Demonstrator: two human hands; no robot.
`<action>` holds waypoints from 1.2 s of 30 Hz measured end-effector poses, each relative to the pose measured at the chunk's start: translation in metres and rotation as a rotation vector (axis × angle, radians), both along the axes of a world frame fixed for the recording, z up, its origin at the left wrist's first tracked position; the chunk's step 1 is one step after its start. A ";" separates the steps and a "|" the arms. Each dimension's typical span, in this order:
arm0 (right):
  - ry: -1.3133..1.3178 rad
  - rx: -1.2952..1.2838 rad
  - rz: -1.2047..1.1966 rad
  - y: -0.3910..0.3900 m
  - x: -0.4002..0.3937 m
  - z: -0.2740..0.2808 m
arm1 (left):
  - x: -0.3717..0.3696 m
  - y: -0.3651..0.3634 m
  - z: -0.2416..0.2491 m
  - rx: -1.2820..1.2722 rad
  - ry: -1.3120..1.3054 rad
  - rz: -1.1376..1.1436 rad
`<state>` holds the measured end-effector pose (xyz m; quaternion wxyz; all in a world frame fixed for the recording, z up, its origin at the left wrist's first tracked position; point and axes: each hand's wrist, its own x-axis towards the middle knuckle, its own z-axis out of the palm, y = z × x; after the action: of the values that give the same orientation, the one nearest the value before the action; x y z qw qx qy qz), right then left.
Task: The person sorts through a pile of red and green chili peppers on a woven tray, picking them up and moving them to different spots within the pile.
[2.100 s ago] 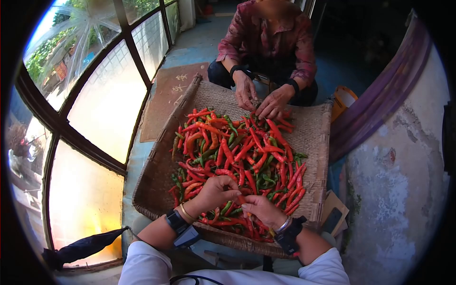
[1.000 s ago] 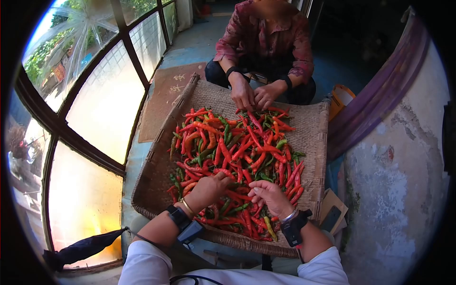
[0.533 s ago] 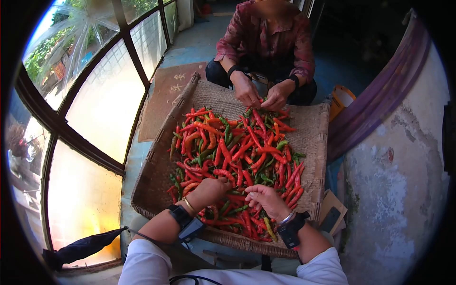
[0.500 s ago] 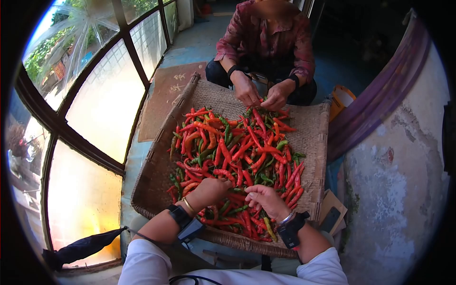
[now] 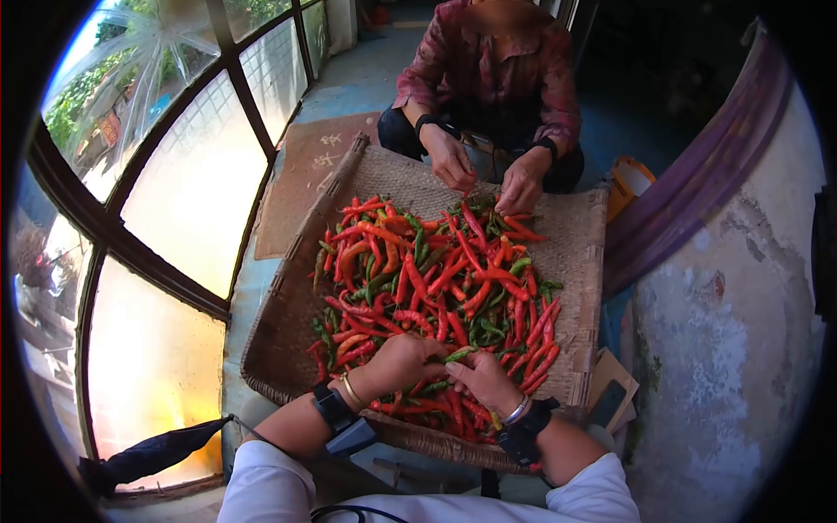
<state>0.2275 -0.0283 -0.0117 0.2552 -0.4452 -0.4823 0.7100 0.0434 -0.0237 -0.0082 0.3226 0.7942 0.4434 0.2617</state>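
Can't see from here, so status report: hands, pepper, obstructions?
Left hand and right hand close together at green pepper; exact grip unclear. Other peppers below, in woven basket. Co-worker's hands at far side, clear of both.

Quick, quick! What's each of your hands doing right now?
Left hand: fingers curled at a green pepper; can't tell if they grip it.
Right hand: fingers closed on that same green pepper.

Bright windows point(image 5: 196, 183) fill the left; a peeling wall point(image 5: 719, 375) stands lower right, blue floor point(image 5: 370, 74) at upper centre.
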 end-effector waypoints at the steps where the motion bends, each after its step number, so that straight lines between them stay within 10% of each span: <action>1: -0.001 0.000 0.001 0.000 0.000 -0.001 | 0.001 -0.001 0.000 0.000 -0.001 0.001; 13: 0.132 -0.095 -0.302 0.026 0.024 0.002 | -0.011 -0.002 0.014 -0.015 0.182 -0.035; 19: 0.719 0.006 -0.759 0.049 0.033 0.036 | -0.016 0.002 -0.001 0.083 0.210 0.080; 28: 0.312 -0.111 -0.261 0.040 0.042 -0.001 | -0.024 0.018 -0.020 0.364 0.446 0.027; 36: 0.233 -0.150 -0.172 0.030 0.032 -0.004 | -0.051 0.048 -0.007 0.478 0.606 0.515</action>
<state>0.2592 0.0017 -0.0157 0.3354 -0.4174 -0.3552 0.7662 -0.0080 0.0245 -0.0151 -0.0891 0.7510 0.6278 0.1843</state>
